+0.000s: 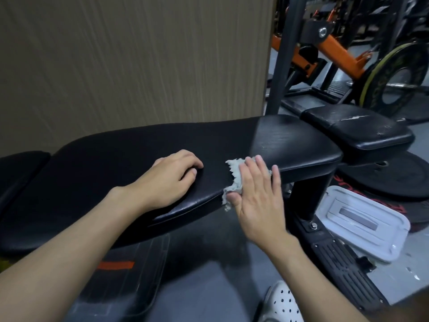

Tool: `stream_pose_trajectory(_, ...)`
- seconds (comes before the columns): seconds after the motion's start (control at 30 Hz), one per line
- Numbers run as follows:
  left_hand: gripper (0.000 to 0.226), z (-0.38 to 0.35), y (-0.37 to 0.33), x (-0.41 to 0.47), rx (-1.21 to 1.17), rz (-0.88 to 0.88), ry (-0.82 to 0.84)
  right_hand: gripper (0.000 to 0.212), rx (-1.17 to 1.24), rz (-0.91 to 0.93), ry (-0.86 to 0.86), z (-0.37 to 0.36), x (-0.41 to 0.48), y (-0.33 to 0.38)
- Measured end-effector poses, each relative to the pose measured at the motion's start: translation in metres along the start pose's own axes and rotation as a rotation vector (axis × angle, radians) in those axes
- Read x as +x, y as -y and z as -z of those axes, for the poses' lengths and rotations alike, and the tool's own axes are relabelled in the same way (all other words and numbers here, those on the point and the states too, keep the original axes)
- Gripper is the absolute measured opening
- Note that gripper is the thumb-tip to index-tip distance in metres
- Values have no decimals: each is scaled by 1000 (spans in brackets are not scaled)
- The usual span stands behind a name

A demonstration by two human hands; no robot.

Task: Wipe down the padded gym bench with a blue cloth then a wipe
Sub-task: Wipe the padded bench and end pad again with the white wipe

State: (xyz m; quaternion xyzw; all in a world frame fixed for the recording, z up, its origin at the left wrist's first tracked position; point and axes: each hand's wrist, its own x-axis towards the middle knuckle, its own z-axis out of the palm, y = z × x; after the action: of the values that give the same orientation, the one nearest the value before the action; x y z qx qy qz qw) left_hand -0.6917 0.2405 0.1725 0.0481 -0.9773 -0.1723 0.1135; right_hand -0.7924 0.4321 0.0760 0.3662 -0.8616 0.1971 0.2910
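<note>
The black padded gym bench [116, 163] runs from lower left to upper right across the view. My left hand [167, 177] rests on top of the pad with its fingers loosely curled and holds nothing. My right hand [255, 196] lies flat with straight fingers on a crumpled pale grey-blue wipe [234, 180], pressing it against the bench's near edge. Ragged parts of the wipe stick out to the left of and below my fingers; the rest is hidden under my palm.
A white plastic lid [362, 224] lies on the floor at right beside the bench post [308, 196]. A second black pad [357, 129], weight plates [394, 82] and an orange machine frame stand behind. A beige wall panel [130, 61] backs the bench. A white perforated shoe [283, 303] shows below.
</note>
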Motion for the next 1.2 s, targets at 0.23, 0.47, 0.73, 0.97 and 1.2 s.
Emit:
stream_pose_trajectory(0.23,29,-28,-38,58,38,-123,63,71,-100,-125,-25,-3,6,-76)
stream_pose_trajectory(0.47,34,-56,-56,85,150,-114,154,73,39,-487,-79,5,18,-121)
stream_pose_trajectory(0.73,36,-55,-55,86,144,-113,134,62,-68,-682,-103,29,36,-131)
stream_pose_trajectory(0.97,50,-40,-29,108,122,-81,122,66,11,-662,21,25,52,-136)
stream_pose_trajectory(1.2,50,-37,-14,143,183,-91,205,81,-155,-588,343,32,100,-163)
